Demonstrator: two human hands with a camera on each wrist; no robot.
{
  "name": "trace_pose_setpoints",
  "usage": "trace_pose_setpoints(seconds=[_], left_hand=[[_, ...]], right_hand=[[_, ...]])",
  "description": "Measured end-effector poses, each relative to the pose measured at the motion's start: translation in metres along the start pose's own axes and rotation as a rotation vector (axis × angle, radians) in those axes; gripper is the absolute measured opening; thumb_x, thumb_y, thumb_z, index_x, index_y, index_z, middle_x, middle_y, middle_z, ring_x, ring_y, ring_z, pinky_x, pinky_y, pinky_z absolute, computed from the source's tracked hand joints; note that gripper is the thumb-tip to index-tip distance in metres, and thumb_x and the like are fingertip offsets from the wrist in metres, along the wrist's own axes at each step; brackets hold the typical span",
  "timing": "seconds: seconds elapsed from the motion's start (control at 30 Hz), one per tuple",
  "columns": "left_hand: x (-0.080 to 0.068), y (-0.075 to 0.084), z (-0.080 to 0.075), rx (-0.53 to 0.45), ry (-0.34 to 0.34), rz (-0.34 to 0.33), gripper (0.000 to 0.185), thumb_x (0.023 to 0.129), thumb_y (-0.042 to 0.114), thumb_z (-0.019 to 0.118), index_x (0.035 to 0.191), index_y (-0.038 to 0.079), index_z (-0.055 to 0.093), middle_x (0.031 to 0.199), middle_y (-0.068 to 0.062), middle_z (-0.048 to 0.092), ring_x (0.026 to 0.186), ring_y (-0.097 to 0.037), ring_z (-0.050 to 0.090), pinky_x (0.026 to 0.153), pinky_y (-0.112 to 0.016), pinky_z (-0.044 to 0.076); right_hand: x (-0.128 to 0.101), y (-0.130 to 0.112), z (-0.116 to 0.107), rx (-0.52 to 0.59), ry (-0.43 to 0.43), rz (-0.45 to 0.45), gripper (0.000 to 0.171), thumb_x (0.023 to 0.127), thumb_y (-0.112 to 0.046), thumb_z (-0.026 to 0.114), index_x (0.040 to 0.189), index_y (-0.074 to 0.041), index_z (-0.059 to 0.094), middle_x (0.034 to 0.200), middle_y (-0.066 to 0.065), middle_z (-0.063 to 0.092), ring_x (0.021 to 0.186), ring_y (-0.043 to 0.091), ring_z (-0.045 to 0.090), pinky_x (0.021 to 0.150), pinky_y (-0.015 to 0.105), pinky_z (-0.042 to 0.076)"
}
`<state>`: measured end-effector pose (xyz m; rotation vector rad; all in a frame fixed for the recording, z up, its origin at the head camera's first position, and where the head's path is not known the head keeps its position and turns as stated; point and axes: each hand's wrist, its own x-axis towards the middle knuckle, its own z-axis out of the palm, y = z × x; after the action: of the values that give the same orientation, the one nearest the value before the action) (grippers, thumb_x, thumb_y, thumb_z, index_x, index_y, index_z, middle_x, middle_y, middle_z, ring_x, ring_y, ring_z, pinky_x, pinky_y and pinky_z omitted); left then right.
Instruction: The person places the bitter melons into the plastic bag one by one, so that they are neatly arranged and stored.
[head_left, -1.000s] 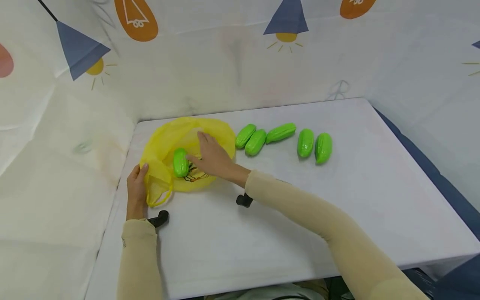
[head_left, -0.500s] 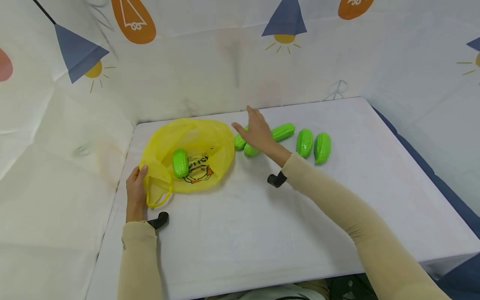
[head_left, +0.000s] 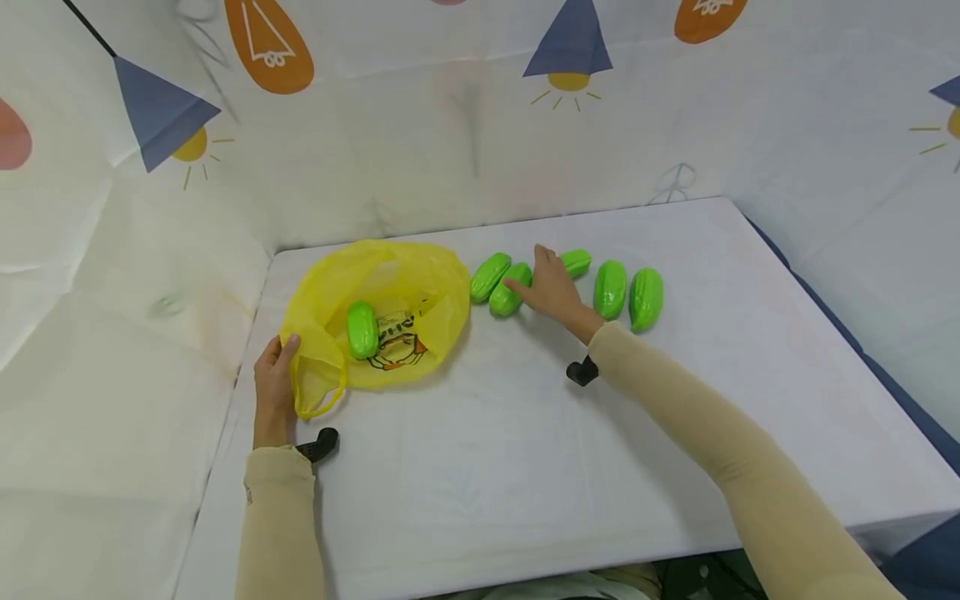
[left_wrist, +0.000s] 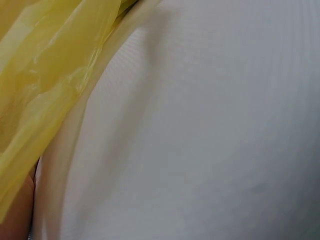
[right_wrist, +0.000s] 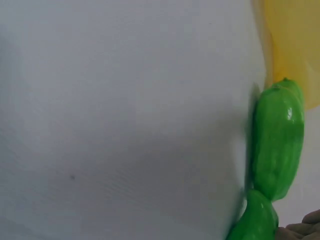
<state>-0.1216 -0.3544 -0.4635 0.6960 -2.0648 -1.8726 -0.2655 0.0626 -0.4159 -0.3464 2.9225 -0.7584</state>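
Observation:
A yellow plastic bag [head_left: 442,283] with printed lettering lies with its mouth spread on the table. Inside it sits one shiny green toy cucumber [head_left: 363,330]. My left hand [head_left: 274,387] holds the bag's left edge between thumb and fingers; in the left wrist view the yellow film [left_wrist: 60,55] covers most of that hand. My right hand [head_left: 555,292] is over the row of cucumbers, thumb and fingers spread. Below it lies a slanted cucumber [head_left: 576,262], partly hidden by the hand. Near the thumb lies another cucumber [head_left: 507,298]. In the right wrist view, fingertips [right_wrist: 305,230] are beside a green cucumber [right_wrist: 257,220].
Left of the thumb, a cucumber [head_left: 489,277] lies against the bag's right side. Two more, a cucumber [head_left: 611,289] and a pointed one [head_left: 647,298], lie to the right. All rest on a white-covered table [head_left: 480,467], backed by a patterned cloth wall [head_left: 420,150].
My right hand has left the bag, moved right past the nearer cucumbers, and lowered over the slanted one. The left hand has kept its hold on the bag; the cucumber inside stays put.

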Motion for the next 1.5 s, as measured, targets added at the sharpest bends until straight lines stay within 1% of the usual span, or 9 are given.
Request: trace_pose_setpoints(seconds=[0.17, 0.3, 0.53, 0.67, 0.83, 1.03, 1.23, 1.3, 1.5], left_hand=[[0.001, -0.003, -0.001, -0.014, -0.014, -0.037, 0.050, 0.090, 0.041, 0.058, 0.128, 0.010, 0.054, 0.112, 0.008, 0.055, 0.099, -0.005, 0.047, 0.081, -0.010, 0.036], [0.000, 0.000, -0.001, -0.007, -0.016, -0.053, 0.051, 0.090, 0.041, 0.057, 0.130, 0.010, 0.052, 0.114, 0.006, 0.055, 0.100, -0.005, 0.047, 0.081, -0.010, 0.036], [-0.004, 0.006, 0.000, -0.021, -0.021, -0.054, 0.052, 0.089, 0.042, 0.058, 0.130, 0.011, 0.052, 0.116, 0.005, 0.054, 0.102, -0.006, 0.047, 0.083, -0.012, 0.036], [-0.010, 0.015, 0.004, -0.020, -0.026, -0.024, 0.047, 0.090, 0.039, 0.059, 0.126, 0.008, 0.055, 0.108, 0.008, 0.056, 0.097, -0.007, 0.047, 0.081, -0.012, 0.036], [-0.011, 0.019, 0.006, 0.029, -0.023, 0.013, 0.038, 0.091, 0.036, 0.058, 0.117, 0.009, 0.057, 0.096, 0.013, 0.056, 0.089, -0.005, 0.048, 0.078, -0.013, 0.036], [-0.003, 0.013, 0.007, 0.031, -0.005, 0.002, 0.029, 0.091, 0.033, 0.058, 0.111, 0.012, 0.058, 0.091, 0.012, 0.056, 0.084, -0.006, 0.049, 0.074, -0.013, 0.037], [0.006, 0.006, 0.005, 0.004, -0.005, -0.003, 0.036, 0.089, 0.038, 0.061, 0.114, 0.013, 0.058, 0.095, 0.009, 0.056, 0.086, -0.006, 0.049, 0.074, -0.013, 0.039], [0.008, 0.004, 0.005, 0.002, -0.005, -0.003, 0.039, 0.089, 0.039, 0.061, 0.117, 0.012, 0.058, 0.097, 0.009, 0.056, 0.087, -0.006, 0.049, 0.075, -0.012, 0.038], [0.006, 0.001, 0.004, 0.082, 0.004, -0.002, 0.045, 0.090, 0.042, 0.058, 0.121, 0.010, 0.056, 0.097, 0.012, 0.055, 0.088, -0.005, 0.047, 0.076, -0.012, 0.036]], right_hand=[[-0.005, 0.004, 0.020, -0.020, -0.012, -0.033, 0.100, 0.083, -0.059, 0.057, 0.145, 0.005, 0.013, 0.152, 0.021, 0.014, 0.140, 0.034, 0.016, 0.112, 0.044, 0.021], [-0.009, 0.002, 0.032, -0.022, -0.019, -0.051, 0.100, 0.082, -0.057, 0.060, 0.146, 0.004, 0.014, 0.152, 0.020, 0.013, 0.140, 0.035, 0.015, 0.111, 0.045, 0.022], [-0.017, -0.002, 0.036, -0.034, -0.016, -0.107, 0.095, 0.084, -0.050, 0.062, 0.145, 0.005, 0.014, 0.152, 0.021, 0.009, 0.141, 0.035, 0.012, 0.113, 0.044, 0.017], [-0.015, -0.001, 0.038, -0.041, -0.003, -0.103, 0.097, 0.083, -0.051, 0.062, 0.145, 0.005, 0.014, 0.153, 0.020, 0.006, 0.141, 0.035, 0.011, 0.112, 0.044, 0.018], [-0.011, -0.001, 0.043, -0.036, 0.005, -0.087, 0.101, 0.081, -0.056, 0.062, 0.146, 0.003, 0.012, 0.154, 0.019, 0.005, 0.141, 0.034, 0.010, 0.110, 0.043, 0.024], [-0.009, -0.002, 0.044, -0.046, -0.003, -0.110, 0.097, 0.083, -0.050, 0.061, 0.145, 0.005, 0.011, 0.153, 0.021, 0.005, 0.142, 0.033, 0.009, 0.111, 0.042, 0.023], [-0.008, 0.001, 0.038, -0.043, -0.018, -0.142, 0.092, 0.084, -0.039, 0.062, 0.146, 0.005, 0.009, 0.154, 0.019, 0.004, 0.142, 0.029, 0.008, 0.113, 0.039, 0.019], [-0.008, 0.002, 0.038, -0.037, -0.026, -0.145, 0.094, 0.083, -0.039, 0.062, 0.146, 0.004, 0.008, 0.154, 0.019, 0.003, 0.143, 0.028, 0.007, 0.113, 0.038, 0.018], [-0.008, 0.003, 0.042, -0.033, -0.035, -0.141, 0.099, 0.081, -0.048, 0.064, 0.146, 0.004, 0.010, 0.153, 0.020, 0.004, 0.142, 0.031, 0.011, 0.112, 0.040, 0.021]])
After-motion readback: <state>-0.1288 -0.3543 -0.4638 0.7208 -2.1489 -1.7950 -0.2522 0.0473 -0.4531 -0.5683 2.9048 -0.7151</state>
